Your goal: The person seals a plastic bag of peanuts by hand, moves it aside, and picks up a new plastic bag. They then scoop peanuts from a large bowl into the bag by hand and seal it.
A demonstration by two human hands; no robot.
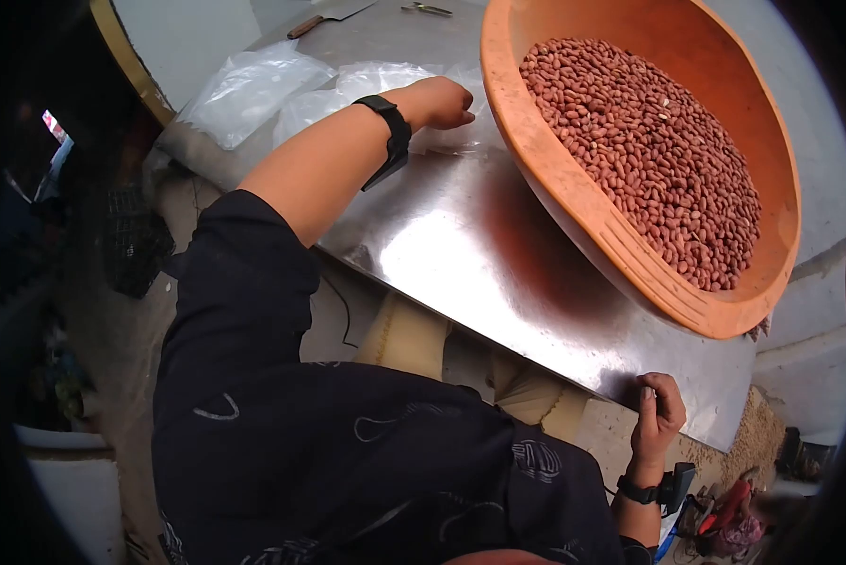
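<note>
My left hand (442, 102), with a black band on its wrist, reaches across a shiny metal table (423, 235). Its fingers are curled closed against a thin clear plastic bag (461, 139), and their tips are partly hidden. Beside it a large orange basin (574, 179) stands tilted toward me, holding a heap of red-skinned peanuts (649, 151). My right hand (660, 411) rests by the table's near edge, below the basin. Its fingers are curled in, and nothing shows in them.
More clear plastic bags (253, 89) lie at the table's left. A wooden-handled knife (324, 21) and a small metal tool (427, 9) are at the far side. A dark crate (133, 240) stands on the floor to the left. Loose pale bits (755, 435) are spread at the lower right.
</note>
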